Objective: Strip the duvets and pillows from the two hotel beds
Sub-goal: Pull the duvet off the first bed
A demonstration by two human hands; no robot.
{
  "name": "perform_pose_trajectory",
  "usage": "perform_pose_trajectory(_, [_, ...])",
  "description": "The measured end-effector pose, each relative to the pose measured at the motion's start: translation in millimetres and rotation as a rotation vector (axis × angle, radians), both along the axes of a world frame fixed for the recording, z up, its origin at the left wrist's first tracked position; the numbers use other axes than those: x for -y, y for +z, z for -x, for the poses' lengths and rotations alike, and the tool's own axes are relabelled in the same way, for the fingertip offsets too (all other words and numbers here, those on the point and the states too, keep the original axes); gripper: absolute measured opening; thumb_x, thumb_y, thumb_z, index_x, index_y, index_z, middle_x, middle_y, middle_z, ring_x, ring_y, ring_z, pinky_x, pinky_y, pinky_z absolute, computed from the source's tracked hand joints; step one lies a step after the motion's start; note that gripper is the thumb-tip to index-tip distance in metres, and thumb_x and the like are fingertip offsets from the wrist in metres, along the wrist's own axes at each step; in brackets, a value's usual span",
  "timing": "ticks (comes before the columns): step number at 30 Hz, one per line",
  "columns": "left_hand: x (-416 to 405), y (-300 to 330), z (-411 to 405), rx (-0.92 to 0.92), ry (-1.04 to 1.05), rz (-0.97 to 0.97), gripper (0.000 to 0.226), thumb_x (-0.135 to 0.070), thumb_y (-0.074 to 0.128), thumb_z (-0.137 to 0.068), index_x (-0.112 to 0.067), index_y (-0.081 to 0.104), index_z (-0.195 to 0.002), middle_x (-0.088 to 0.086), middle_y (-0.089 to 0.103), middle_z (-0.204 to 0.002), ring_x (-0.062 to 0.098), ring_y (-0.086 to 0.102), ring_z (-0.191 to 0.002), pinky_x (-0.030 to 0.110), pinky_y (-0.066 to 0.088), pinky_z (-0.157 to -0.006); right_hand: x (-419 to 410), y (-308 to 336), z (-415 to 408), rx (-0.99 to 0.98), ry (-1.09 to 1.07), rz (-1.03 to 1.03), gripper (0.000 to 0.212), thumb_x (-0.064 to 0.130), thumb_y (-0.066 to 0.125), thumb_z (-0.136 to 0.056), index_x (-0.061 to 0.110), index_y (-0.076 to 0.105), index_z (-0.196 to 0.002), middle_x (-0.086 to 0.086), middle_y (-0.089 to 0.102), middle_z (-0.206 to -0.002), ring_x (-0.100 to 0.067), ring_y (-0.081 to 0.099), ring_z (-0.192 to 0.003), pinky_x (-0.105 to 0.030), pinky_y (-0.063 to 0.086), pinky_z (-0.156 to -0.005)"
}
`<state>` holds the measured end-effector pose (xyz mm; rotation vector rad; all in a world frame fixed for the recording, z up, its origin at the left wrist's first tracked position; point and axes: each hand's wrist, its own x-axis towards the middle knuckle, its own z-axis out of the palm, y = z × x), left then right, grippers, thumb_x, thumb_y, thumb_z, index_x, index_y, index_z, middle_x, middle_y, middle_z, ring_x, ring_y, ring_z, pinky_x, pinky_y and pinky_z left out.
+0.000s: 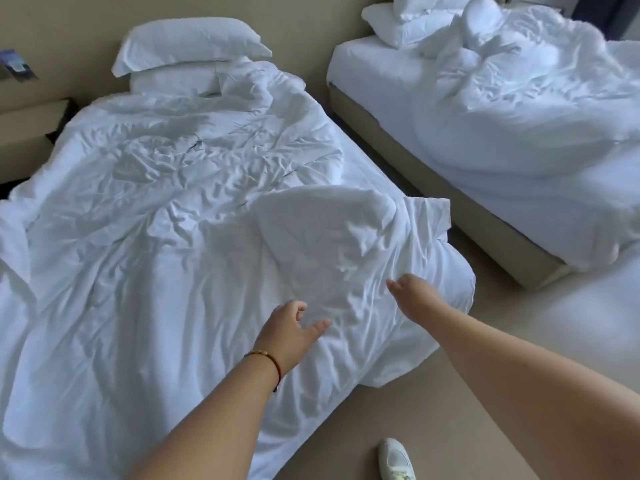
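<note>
A crumpled white duvet (166, 209) covers the near bed, its foot corner folded back and hanging toward the floor. Two white pillows (188, 46) are stacked at that bed's head. My left hand (289, 329), with a red cord bracelet on its wrist, hovers just above the duvet near the foot corner with its fingers loosely spread. My right hand (412, 296) reaches over the same corner with relaxed fingers and holds nothing. On the far bed lies a second rumpled duvet (526, 109), with several pillows (415, 22) heaped at its head.
A beige carpeted aisle (381, 161) runs between the two beds. The far bed's beige base (450, 202) borders it. A wooden nightstand (27, 129) stands at the left wall. My white shoe (396, 460) is on the floor by the near bed's foot.
</note>
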<state>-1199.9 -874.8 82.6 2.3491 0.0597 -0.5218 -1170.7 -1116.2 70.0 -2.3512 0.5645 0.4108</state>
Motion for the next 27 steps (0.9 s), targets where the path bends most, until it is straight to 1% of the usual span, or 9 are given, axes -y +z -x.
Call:
perform_pose_trajectory(8, [139.9,-18.0,-134.7,0.238,-0.250,-0.249,0.079,-0.073,0.050,-0.079,-0.046,0.017,-0.145,0.002,0.017,-0.149,0.021,0.028,-0.135,0.035,0.033,-0.110,111.0,-12.1,-154.3,0.075,0.023,0.150,0.031,0.048,0.037,-0.092,0.024,0.040,-0.073,0.002,0.047,-0.072,-0.014,0.044,-0.061,-0.027,0.028,-0.051])
perform_pose_trajectory(10, [164.2,-24.8,-156.5,0.268,-0.295,-0.318,0.084,-0.075,0.049,-0.078,-0.048,0.011,-0.147,0.003,0.011,-0.152,0.023,0.022,-0.138,0.036,0.030,-0.110,120.7,-15.2,-187.7,0.120,0.077,0.119,0.036,0.049,0.037,-0.094,0.022,0.053,-0.111,-0.003,0.057,-0.112,-0.020,0.055,-0.101,-0.031,0.042,-0.075])
perform_pose_trajectory(12, [180.9,-32.6,-174.0,0.355,-0.292,-0.333,0.081,-0.076,0.044,-0.078,-0.048,0.014,-0.148,0.006,0.014,-0.153,0.026,0.024,-0.137,0.039,0.032,-0.109,120.5,-15.6,-215.7,0.127,0.178,0.091,0.052,0.053,0.031,-0.097,0.024,0.041,-0.139,0.002,0.042,-0.145,-0.019,0.038,-0.133,-0.036,0.031,-0.106])
perform_pose_trajectory(16, [191.8,-38.7,-211.4,0.728,-0.086,-0.311,0.063,-0.068,0.030,-0.087,-0.040,0.037,-0.143,0.010,0.036,-0.147,0.032,0.039,-0.129,0.047,0.037,-0.104,100.9,-24.6,-249.6,-0.070,0.312,-0.088,0.060,0.061,0.015,-0.096,0.033,0.037,-0.144,0.003,0.033,-0.153,-0.019,0.024,-0.143,-0.038,0.008,-0.119])
perform_pose_trajectory(19, [179.1,-35.9,-240.5,0.487,-0.093,-0.418,0.057,-0.061,0.016,-0.093,-0.043,0.033,-0.144,-0.005,0.050,-0.137,0.023,0.034,-0.134,0.048,0.021,-0.112,93.2,-38.2,-231.9,-0.272,0.172,-0.307,0.072,0.073,0.021,-0.088,0.025,0.059,-0.126,-0.004,0.053,-0.136,-0.023,0.046,-0.128,-0.036,0.025,-0.113])
perform_pose_trajectory(21, [166.3,-42.1,-246.1,0.165,-0.159,-0.472,0.051,-0.053,0.015,-0.097,-0.043,0.031,-0.144,-0.007,0.059,-0.127,0.020,0.042,-0.130,0.046,0.015,-0.113,95.9,-39.4,-212.6,-0.479,0.270,-0.308,0.075,0.074,0.016,-0.088,0.018,0.066,-0.081,-0.008,0.065,-0.086,-0.021,0.061,-0.077,-0.032,0.042,-0.083])
perform_pose_trajectory(23, [153.1,-53.0,-230.6,-0.091,-0.281,-0.569,0.050,-0.046,0.011,-0.101,-0.039,0.038,-0.142,-0.002,0.057,-0.133,0.022,0.046,-0.128,0.043,0.016,-0.111,101.0,-39.8,-209.8,-0.571,0.287,-0.390,0.079,0.069,0.012,-0.092,0.010,0.058,-0.068,-0.010,0.060,-0.063,-0.022,0.054,-0.049,-0.029,0.042,-0.058])
perform_pose_trajectory(25, [137.8,-69.5,-202.1,-0.250,-0.313,-0.603,0.056,-0.049,0.008,-0.100,-0.037,0.054,-0.130,0.000,0.059,-0.131,0.020,0.047,-0.126,0.041,0.020,-0.111,111.8,-44.9,-226.4,-0.327,0.127,-0.347,0.065,0.055,0.023,-0.099,0.006,0.058,-0.075,-0.012,0.066,-0.064,-0.025,0.062,-0.050,-0.028,0.046,-0.056])
perform_pose_trajectory(27, [128.3,-83.5,-182.1,-0.288,-0.234,-0.526,0.055,-0.058,0.011,-0.096,-0.045,0.063,-0.108,-0.006,0.061,-0.127,0.017,0.048,-0.124,0.039,0.024,-0.109,129.7,-54.0,-246.3,0.000,0.043,-0.028,0.039,0.045,0.038,-0.097,0.011,0.056,-0.090,-0.008,0.070,-0.083,-0.028,0.067,-0.076,-0.031,0.046,-0.068])
